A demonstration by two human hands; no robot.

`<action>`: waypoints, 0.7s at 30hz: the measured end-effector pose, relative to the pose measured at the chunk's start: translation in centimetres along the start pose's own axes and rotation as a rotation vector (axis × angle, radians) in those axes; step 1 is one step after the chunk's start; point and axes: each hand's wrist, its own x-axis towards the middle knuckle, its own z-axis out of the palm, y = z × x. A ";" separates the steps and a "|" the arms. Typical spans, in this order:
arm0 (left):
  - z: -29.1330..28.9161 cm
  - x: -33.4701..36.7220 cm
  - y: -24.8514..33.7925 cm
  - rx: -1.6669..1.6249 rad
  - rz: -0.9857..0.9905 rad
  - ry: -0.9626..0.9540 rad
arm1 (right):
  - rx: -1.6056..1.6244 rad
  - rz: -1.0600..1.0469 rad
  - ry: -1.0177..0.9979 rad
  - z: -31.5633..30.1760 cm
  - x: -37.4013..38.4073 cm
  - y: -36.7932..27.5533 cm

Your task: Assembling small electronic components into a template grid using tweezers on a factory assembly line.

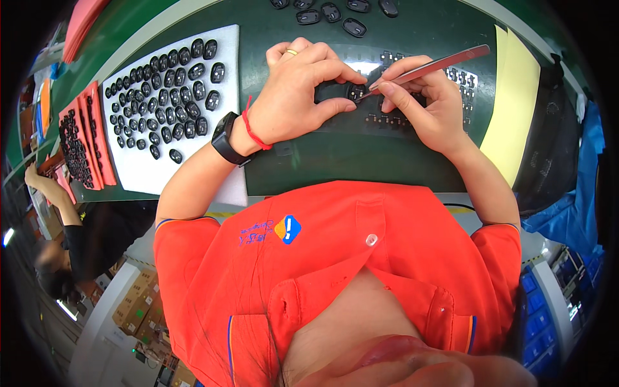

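Two hands: both are at work over the dark green tabletop, close together.
Left hand: fingers curled round a small black oval plastic shell, pinning it to the tabletop; a black wristwatch and a red cord sit at the wrist.
Right hand: pinched shut on slim metal tweezers, their tips touching the shell just beside the left fingertips.
Under the hands: a glossy dark sheet of small black parts in rows.
Left of the left hand: a white foam tray filled with matching black shells.
Beyond the hands: a few loose black shells.
Right of the right hand: pale yellow sheets.
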 end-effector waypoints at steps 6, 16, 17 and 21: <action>0.0 -0.2 0.0 0.019 0.022 0.041 | 0.180 0.122 0.014 0.0 0.2 0.1; -10.2 -6.2 0.4 0.534 -0.144 0.390 | 0.223 0.164 0.054 -0.2 0.3 -0.4; -11.4 -7.8 -0.3 0.629 -0.171 0.455 | 0.236 0.145 0.030 -0.2 0.3 -0.2; -13.8 -16.7 -3.1 0.715 -0.595 0.664 | 0.242 0.124 0.027 0.0 0.5 0.0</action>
